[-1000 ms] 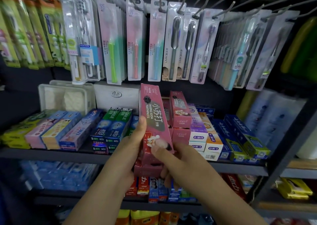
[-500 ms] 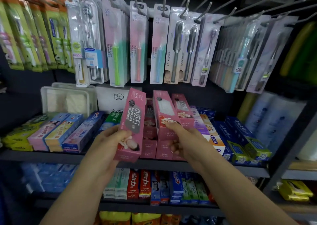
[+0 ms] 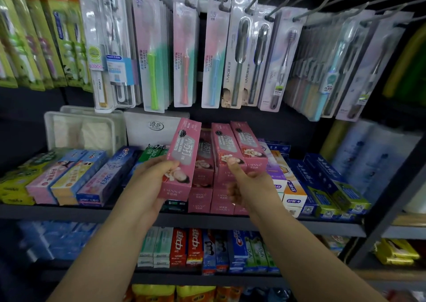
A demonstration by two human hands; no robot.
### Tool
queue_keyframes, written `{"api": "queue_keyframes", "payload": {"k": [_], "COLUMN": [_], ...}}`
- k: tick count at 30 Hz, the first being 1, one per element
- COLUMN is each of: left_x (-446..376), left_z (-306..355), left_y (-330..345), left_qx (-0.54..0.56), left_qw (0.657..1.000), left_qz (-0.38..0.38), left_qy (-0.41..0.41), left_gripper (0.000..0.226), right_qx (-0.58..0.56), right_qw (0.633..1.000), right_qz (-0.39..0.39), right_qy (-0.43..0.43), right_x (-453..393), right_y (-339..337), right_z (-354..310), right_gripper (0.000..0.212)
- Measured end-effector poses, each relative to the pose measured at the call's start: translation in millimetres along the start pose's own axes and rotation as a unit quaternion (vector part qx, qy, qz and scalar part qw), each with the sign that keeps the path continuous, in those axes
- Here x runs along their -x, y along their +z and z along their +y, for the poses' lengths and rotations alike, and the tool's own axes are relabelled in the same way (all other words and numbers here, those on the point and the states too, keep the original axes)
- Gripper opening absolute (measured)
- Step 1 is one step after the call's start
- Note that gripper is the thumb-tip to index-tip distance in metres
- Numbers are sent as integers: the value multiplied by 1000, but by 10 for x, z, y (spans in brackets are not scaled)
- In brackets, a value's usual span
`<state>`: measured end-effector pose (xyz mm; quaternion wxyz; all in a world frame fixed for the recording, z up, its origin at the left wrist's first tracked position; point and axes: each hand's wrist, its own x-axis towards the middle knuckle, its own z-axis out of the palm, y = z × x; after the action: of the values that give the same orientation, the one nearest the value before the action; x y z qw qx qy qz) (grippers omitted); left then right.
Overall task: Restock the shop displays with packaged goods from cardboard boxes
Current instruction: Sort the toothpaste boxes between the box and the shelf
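head view, left hand (image 3: pixel 147 182) holding pink box (image 3: pixel 182 159) upright, tilted right

Hanging toothbrush packs (image 3: pixel 184 55) crowd above stacked pink boxes (image 3: pixel 221 186).

The pink toothpaste box (image 3: pixel 182 159) is glossy cardboard; the toothbrush packs (image 3: pixel 186 55) are shiny clear plastic; the shelf (image 3: pixel 69 212) is matt dark metal.

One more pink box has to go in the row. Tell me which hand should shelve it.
Left. The left hand already grips the loose pink toothpaste box, beside the pink stack, which the right hand steadies with its thumb.
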<state>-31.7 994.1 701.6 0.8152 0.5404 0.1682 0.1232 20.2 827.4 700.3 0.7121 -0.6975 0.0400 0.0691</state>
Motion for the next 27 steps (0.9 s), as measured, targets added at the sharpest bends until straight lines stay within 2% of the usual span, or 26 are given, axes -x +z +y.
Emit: {"api": "queue_keyframes", "payload": {"k": [2,8,12,16,18,19,21,23,25,27], "left_x": [-75,-349,-576,-683,-649,-602,-516,-450,-408,-411], "left_z": [-13,30,-2,-78,-80,-75,-105,-158,-201,-229], "left_y": [30,259,438,484,488,484,429,327,234,178], "left_qx": [6,-15,-51,-125,-138,-140,-160,-217,-254,-261], "left_qw": [1000,999,997,990,989,989,983,967,953,949], "left_qz": [7,24,41,46,23,6,-16,-33,-64,-84], "left_qy": [5,27,31,36,42,50,86,130,150,156], "left_gripper": [36,34,29,31,27,25,36,53,61,66], "right_qx": [18,-5,-20,78,164,218,322,395,454,485], "right_qw": [1000,996,995,981,950,924,850,787,769,791], "right_qz": [19,18,8,27,55,67,86,98,102,73], "right_qy": [-12,-88,-102,-176,-259,-308,-408,-463,-438,-366], "right_x": [-11,7,42,94,73,48,-26,-138,-223,-268], "right_y": [6,6,-14,-90,-140,-159,-183,-187,-183,-196], "right_z": [4,75,118,140,146,140,116,102,91,73], "right_gripper": [48,25,16,6,12,15,23,35,49,60]}}
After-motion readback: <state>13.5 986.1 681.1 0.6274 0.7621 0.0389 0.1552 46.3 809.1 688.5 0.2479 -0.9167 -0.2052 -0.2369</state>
